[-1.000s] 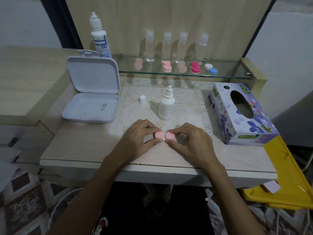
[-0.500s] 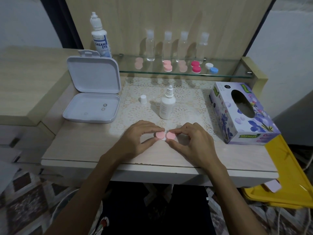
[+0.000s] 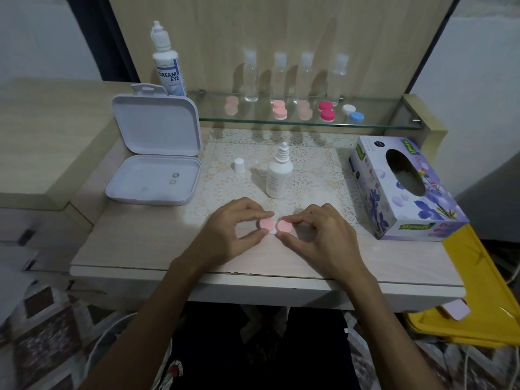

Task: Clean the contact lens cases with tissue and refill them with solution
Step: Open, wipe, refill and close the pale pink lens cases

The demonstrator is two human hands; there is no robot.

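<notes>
A pink contact lens case [image 3: 276, 225] with two round caps lies on the table near the front, on the lace mat's edge. My left hand [image 3: 230, 232] pinches its left cap between thumb and fingers. My right hand [image 3: 323, 235] pinches its right cap the same way. A small white solution bottle [image 3: 278, 175] stands uncapped just behind the case, its white cap [image 3: 239, 165] to the left. The tissue box [image 3: 399, 190] sits at the right.
An open white box [image 3: 153, 175] with two lenses inside lies at the left. A glass shelf [image 3: 309, 122] holds several lens cases and clear bottles. A large Dream Eye bottle [image 3: 167, 63] stands at the back left. A yellow tray [image 3: 478, 291] is at the lower right.
Both hands stay on the pink case's caps with only slight finger shifts. The case has not moved across the table.
</notes>
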